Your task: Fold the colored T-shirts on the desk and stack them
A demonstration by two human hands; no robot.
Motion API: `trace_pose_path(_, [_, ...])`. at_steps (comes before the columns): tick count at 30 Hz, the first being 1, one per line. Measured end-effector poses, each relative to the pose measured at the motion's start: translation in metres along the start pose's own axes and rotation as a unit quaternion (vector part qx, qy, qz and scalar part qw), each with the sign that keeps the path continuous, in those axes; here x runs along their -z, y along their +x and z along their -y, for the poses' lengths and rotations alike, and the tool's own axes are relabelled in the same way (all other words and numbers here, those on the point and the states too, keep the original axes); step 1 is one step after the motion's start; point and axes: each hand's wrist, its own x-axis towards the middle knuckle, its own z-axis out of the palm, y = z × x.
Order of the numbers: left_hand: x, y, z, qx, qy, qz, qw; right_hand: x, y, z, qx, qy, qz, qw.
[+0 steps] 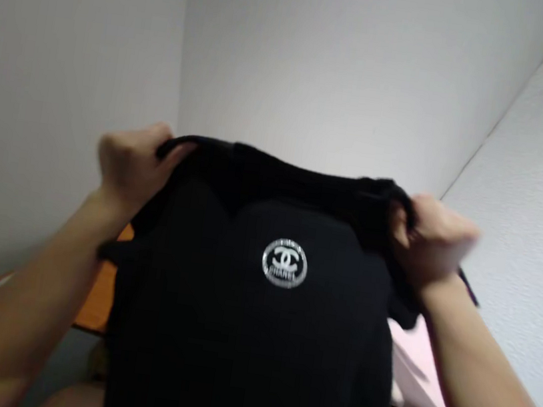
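The black shirt [255, 322] (round silver logo) hangs from the left hand [128, 166] and right hand [431, 239], both fists clenched on its shoulders.

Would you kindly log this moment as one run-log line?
left hand: grips black shirt shoulder | right hand: grips other shoulder | shirt: held up, logo facing camera

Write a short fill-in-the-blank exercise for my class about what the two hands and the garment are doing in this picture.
1. Both hands hold up a garment whose colour is ____.
2. The left hand and the right hand each grip the garment at its ____ edge.
3. The logo on the garment has the shape of a ____.
4. Under the garment, on the orange table, lies a sheet coloured ____.

Missing words: black; top; circle; pink
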Motion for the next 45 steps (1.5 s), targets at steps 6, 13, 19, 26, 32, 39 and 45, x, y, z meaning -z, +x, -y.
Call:
trace_pose_path(6, [-0.092, 0.009, -0.006, -0.088, 0.074, 0.236, 0.965, -0.12, 0.015, 0.052, -0.082, 0.059, 0.25, 0.963])
trace_pose_path(13, [-0.16, -0.139, 0.024, -0.091, 0.043, 0.499, 0.861, -0.167, -0.129, 0.115, -0.108, 0.142, 0.519, 0.836])
trace_pose_path(19, [-0.192, -0.167, 0.06, -0.06, 0.054, 0.572, 0.816, -0.193, -0.177, 0.13, -0.143, 0.126, 0.579, 0.792])
trace_pose_path(26, [-0.205, -0.141, 0.064, -0.104, 0.077, 0.551, 0.825, -0.199, -0.178, 0.152, -0.206, 0.12, 0.559, 0.794])
trace_pose_path(32, [-0.14, -0.157, -0.051, -0.222, 0.012, 0.459, 0.86, -0.22, -0.142, 0.106, -0.28, 0.094, 0.519, 0.802])
trace_pose_path(39, [-0.055, -0.301, -0.212, -0.301, -0.209, 0.235, 0.9, -0.246, -0.145, 0.047, -0.374, 0.013, 0.503, 0.779])
trace_pose_path(45, [-0.074, -0.329, -0.228, -0.257, -0.197, 0.165, 0.932, -0.26, -0.152, 0.041, -0.363, 0.013, 0.522, 0.772])
